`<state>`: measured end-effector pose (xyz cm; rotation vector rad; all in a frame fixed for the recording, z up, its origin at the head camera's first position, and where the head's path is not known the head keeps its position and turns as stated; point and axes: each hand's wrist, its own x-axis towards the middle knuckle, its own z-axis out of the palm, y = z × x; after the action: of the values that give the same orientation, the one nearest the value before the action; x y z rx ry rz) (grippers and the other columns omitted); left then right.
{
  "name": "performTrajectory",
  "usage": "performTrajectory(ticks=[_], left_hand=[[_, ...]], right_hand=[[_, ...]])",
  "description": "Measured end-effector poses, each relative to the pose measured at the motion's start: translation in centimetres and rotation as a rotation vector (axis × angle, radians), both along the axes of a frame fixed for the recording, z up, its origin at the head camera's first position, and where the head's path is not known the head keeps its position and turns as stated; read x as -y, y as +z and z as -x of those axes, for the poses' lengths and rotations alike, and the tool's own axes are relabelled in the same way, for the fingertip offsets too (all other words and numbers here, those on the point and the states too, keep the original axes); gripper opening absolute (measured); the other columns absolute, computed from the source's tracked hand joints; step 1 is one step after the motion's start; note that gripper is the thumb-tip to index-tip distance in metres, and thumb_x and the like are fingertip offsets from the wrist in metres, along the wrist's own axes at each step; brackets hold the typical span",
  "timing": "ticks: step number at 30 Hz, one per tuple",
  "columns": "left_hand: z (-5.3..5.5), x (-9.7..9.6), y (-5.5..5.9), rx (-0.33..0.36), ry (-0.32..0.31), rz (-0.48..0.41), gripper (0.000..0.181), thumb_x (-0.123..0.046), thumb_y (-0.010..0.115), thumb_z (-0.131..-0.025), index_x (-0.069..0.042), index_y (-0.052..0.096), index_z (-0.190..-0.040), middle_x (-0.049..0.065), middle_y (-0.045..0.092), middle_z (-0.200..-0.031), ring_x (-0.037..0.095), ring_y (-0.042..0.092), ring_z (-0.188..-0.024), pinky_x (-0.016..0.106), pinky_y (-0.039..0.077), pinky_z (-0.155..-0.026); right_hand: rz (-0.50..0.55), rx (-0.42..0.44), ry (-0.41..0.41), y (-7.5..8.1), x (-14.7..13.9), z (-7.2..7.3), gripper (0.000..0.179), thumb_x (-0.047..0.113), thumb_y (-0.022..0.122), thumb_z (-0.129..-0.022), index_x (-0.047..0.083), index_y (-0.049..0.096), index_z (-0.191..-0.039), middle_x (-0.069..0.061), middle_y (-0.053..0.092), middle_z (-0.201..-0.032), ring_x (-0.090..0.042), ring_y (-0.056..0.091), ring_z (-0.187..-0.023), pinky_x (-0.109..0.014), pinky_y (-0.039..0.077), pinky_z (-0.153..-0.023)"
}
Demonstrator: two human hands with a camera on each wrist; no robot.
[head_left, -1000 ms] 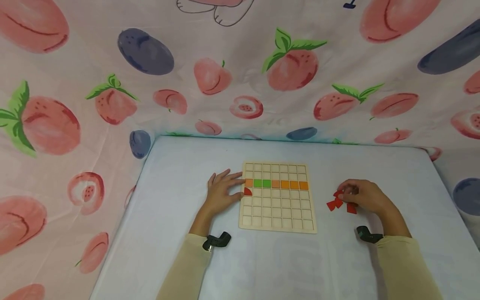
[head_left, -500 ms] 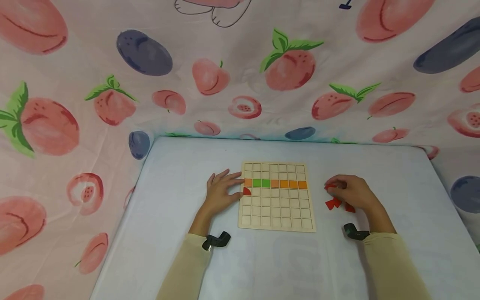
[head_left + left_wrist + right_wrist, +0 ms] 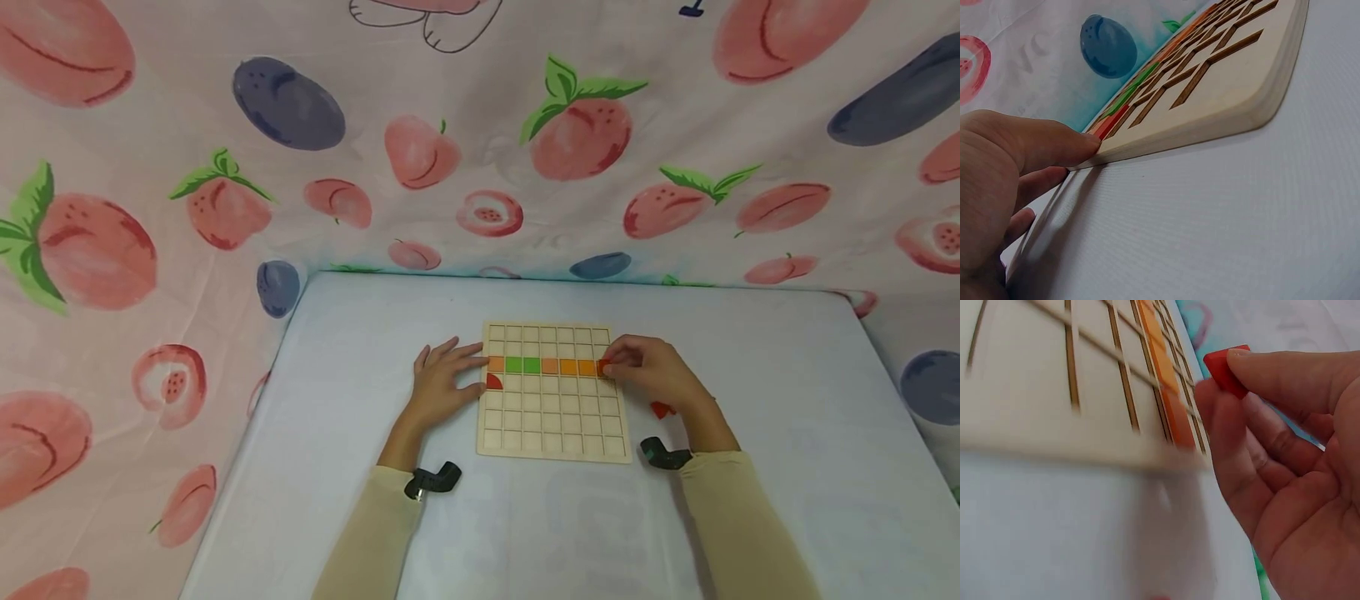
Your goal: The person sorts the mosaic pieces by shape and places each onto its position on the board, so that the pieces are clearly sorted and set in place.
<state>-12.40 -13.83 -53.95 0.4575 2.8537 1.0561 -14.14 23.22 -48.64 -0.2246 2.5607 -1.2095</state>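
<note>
A light wooden grid board (image 3: 553, 451) lies on the white table. One row of its squares holds orange (image 3: 588, 367), green (image 3: 522, 365) and peach tiles (image 3: 550, 367). A red quarter-circle tile (image 3: 494, 382) sits in the leftmost square just below that row. My left hand (image 3: 437, 385) touches the board's left edge with spread fingers, the thumb (image 3: 1072, 147) resting on the rim. Between thumb and fingertips, my right hand (image 3: 654, 367) pinches a small red tile (image 3: 1225, 370), held over the board's right edge at the coloured row.
Loose red tiles (image 3: 662, 409) lie on the table right of the board, partly hidden by the right wrist. Each wrist carries a black camera mount (image 3: 433, 480). A fruit-print cloth (image 3: 491, 167) hangs behind the table (image 3: 360, 333) and along its left side.
My right hand has picked a red tile from the loose pile and carried it left to the board's right edge. The left hand stays at the board's left edge.
</note>
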Motion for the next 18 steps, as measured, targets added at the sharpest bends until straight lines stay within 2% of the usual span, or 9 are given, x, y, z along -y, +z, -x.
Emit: performTrajectory(ticks=[5,13,18], left_hand=[[0.0,-0.1,0.1,-0.008,-0.007,-0.009,0.043,-0.028,0.075,-0.088,-0.027,0.071,-0.131,-0.011,0.055,-0.152,0.024,0.030,-0.154,0.061,0.004,-0.123],[0.0,-0.1,0.1,0.008,-0.001,-0.012,0.044,-0.028,0.075,-0.089,-0.027,0.070,-0.132,-0.012,0.054,-0.152,0.022,0.029,-0.154,0.059,0.003,-0.124],[0.0,0.0,0.2,0.013,0.002,-0.004,0.044,-0.028,0.075,-0.089,-0.028,0.070,-0.132,-0.012,0.054,-0.152,0.022,0.029,-0.154,0.059,0.002,-0.124]], right_hand=[[0.087,0.015,0.039,-0.2,1.9,0.3,0.018,0.018,0.076,-0.092,0.010,0.070,-0.107,-0.007,0.074,-0.103,-0.019,0.069,-0.093,-0.022,0.054,-0.084],[0.099,0.029,0.047,-0.4,4.7,0.4,0.019,0.019,0.077,-0.091,0.016,0.075,-0.110,-0.004,0.074,-0.101,-0.019,0.068,-0.092,-0.034,0.054,-0.085],[0.127,0.041,0.077,-0.8,6.0,0.5,0.017,0.020,0.077,-0.091,0.017,0.076,-0.108,-0.003,0.074,-0.098,-0.018,0.069,-0.089,-0.033,0.055,-0.082]])
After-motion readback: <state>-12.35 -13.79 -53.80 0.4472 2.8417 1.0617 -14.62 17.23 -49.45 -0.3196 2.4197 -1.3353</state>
